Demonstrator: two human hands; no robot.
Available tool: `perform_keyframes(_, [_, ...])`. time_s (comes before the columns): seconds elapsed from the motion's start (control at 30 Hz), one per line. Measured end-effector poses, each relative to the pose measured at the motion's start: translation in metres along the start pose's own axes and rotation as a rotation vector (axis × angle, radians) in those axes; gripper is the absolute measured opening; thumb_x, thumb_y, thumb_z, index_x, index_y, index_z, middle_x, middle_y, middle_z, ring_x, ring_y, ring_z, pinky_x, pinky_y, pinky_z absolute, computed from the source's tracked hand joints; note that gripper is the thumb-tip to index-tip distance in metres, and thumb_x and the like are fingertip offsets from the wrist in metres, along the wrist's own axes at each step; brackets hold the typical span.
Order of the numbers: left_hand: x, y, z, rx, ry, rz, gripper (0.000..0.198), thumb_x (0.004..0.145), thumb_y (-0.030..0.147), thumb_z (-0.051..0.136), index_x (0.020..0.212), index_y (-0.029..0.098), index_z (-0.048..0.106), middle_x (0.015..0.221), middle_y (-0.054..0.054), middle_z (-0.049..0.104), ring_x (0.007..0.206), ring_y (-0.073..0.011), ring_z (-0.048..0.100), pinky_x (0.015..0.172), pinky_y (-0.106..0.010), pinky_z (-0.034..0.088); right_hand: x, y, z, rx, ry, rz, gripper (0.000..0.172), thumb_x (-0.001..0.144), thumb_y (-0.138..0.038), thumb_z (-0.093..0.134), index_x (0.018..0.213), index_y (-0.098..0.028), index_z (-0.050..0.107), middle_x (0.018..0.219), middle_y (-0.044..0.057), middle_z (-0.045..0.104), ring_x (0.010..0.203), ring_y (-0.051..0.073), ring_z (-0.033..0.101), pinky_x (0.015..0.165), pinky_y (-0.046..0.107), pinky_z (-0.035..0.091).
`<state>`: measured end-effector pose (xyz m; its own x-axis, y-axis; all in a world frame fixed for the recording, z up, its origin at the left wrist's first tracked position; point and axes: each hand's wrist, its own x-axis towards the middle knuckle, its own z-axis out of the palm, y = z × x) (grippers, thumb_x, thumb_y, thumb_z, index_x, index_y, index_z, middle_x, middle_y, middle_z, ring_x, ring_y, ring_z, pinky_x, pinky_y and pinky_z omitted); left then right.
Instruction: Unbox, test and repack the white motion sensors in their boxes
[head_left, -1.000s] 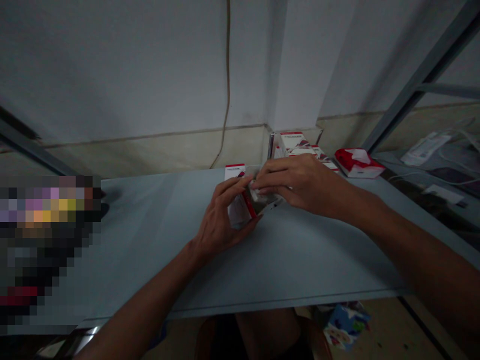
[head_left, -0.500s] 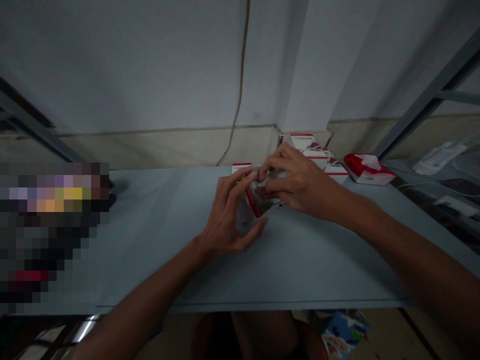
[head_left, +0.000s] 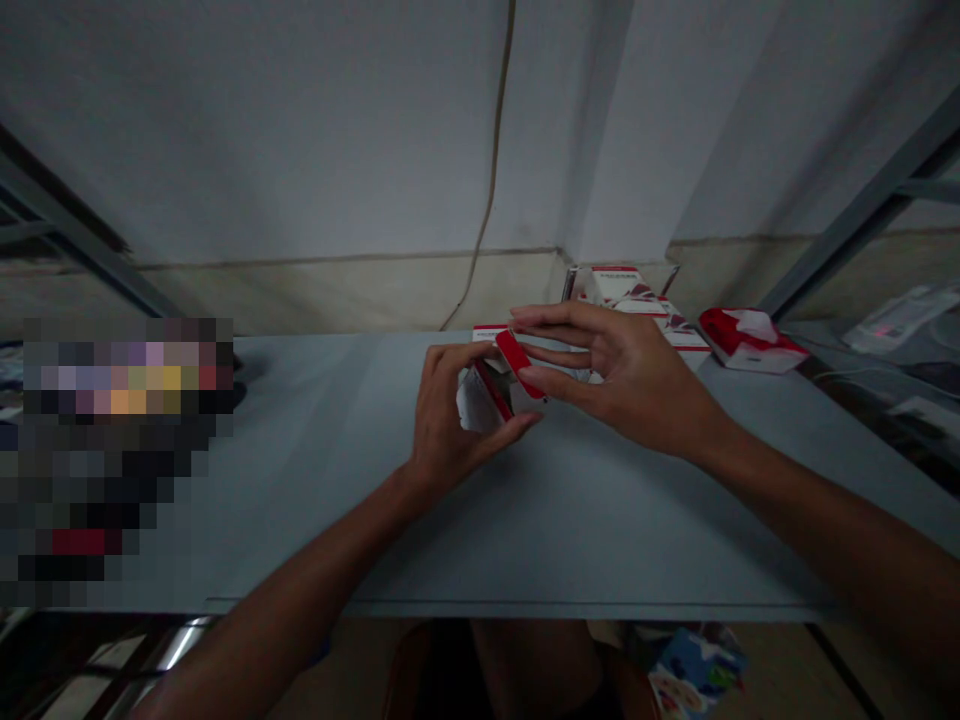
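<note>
My left hand (head_left: 448,428) is wrapped round a small white and red carton (head_left: 480,398) held just above the grey table (head_left: 315,480). The carton's red end flap (head_left: 516,362) stands open. My right hand (head_left: 622,372) is beside it with fingers stretched out, fingertips touching that red flap. What is inside the carton is hidden.
A stack of similar white and red cartons (head_left: 630,295) lies at the back of the table by the wall corner. A red and white packet (head_left: 750,338) sits to their right. A metal shelf frame (head_left: 855,220) rises at right. A blurred patch covers the left side.
My right hand has drawn its fingers out of the carton and straightened them; the red end flap now stands open. The left hand has tilted the carton slightly upward.
</note>
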<state>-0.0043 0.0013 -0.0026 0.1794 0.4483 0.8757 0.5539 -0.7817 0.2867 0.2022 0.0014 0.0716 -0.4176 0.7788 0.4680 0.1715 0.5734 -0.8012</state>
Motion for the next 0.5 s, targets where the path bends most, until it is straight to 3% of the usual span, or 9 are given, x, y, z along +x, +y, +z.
perform_keyframes(0.13, [-0.001, 0.000, 0.001, 0.020, 0.056, 0.023, 0.080, 0.079, 0.052, 0.089, 0.141, 0.025, 0.048, 0.134, -0.012, 0.055, 0.118, -0.0261, 0.063, 0.092, -0.044, 0.063, -0.003, -0.001, 0.008, -0.069, -0.023, 0.073, 0.034, 0.084, -0.029, 0.082, 0.117, -0.020, 0.079, 0.129, 0.009, 0.077, 0.115, 0.026, 0.075, 0.099, 0.044, 0.066])
perform_keyframes(0.2, [0.000, 0.003, -0.001, 0.088, 0.061, 0.070, 0.074, 0.078, 0.050, 0.090, 0.137, 0.023, 0.053, 0.131, -0.013, 0.056, 0.115, -0.0264, 0.063, 0.091, -0.044, 0.063, -0.006, -0.002, 0.012, -0.137, -0.021, 0.064, 0.021, 0.085, -0.028, 0.079, 0.105, -0.019, 0.081, 0.120, 0.008, 0.080, 0.104, 0.025, 0.078, 0.087, 0.040, 0.069])
perform_keyframes(0.3, [0.001, 0.006, -0.003, 0.131, 0.049, 0.091, 0.060, 0.082, 0.046, 0.087, 0.130, 0.023, 0.060, 0.130, -0.013, 0.058, 0.110, -0.0251, 0.065, 0.090, -0.043, 0.064, -0.009, -0.002, 0.018, -0.246, 0.051, -0.004, 0.006, 0.087, -0.023, 0.075, 0.087, -0.018, 0.079, 0.109, 0.007, 0.082, 0.096, 0.024, 0.078, 0.083, 0.037, 0.068])
perform_keyframes(0.5, [-0.001, 0.003, -0.002, 0.100, 0.037, 0.092, 0.051, 0.088, 0.042, 0.083, 0.132, 0.024, 0.062, 0.132, -0.012, 0.061, 0.116, -0.0265, 0.066, 0.094, -0.045, 0.064, -0.011, -0.001, 0.027, -0.384, 0.103, -0.112, 0.016, 0.090, -0.020, 0.069, 0.076, -0.019, 0.077, 0.095, 0.005, 0.083, 0.083, 0.022, 0.078, 0.082, 0.035, 0.065])
